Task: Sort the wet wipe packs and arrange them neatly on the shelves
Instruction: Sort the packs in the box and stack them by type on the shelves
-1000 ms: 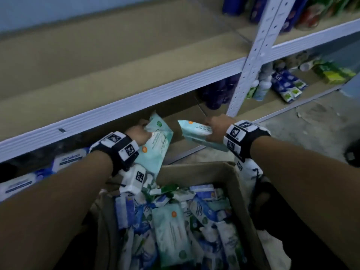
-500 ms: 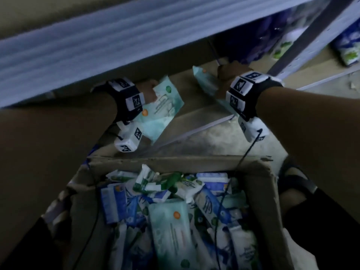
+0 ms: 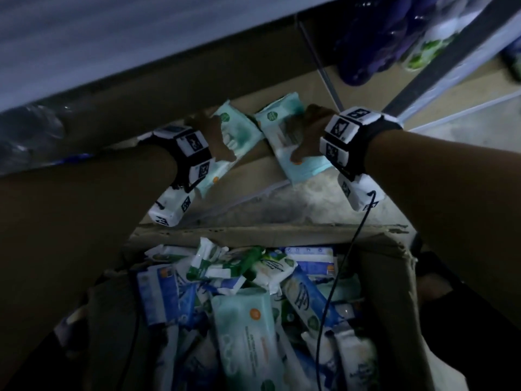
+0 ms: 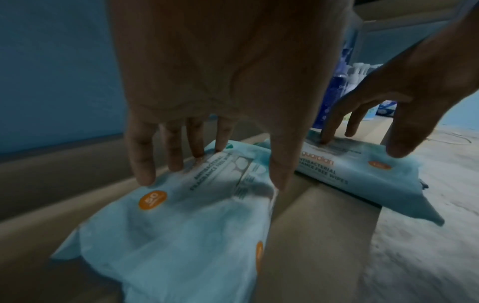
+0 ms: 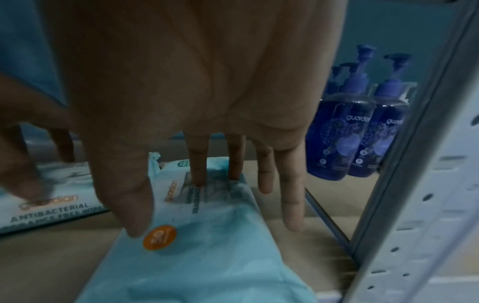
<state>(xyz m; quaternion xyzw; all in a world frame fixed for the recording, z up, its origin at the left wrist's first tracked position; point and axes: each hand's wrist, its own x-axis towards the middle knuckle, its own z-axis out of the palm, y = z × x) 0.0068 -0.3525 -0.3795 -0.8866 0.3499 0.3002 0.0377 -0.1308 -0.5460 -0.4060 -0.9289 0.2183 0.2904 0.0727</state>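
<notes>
Two teal wet wipe packs lie side by side on the brown bottom shelf board. My left hand rests on the left pack, fingertips straight on its top and thumb at its right edge. My right hand presses the right pack with straight fingers. This right pack lies at an angle, its near end over the shelf's front edge. The left pack sits deeper in. Neither hand curls round a pack.
An open cardboard box holding several mixed wipe packs stands on the floor below my arms. The upper shelf's edge hangs close overhead. Purple pump bottles stand right of the packs, beside the perforated upright.
Both hands carried their packs forward and down from the air onto the bottom shelf. The grips have loosened to flat fingers on top. My head dipped lower under the upper shelf.
</notes>
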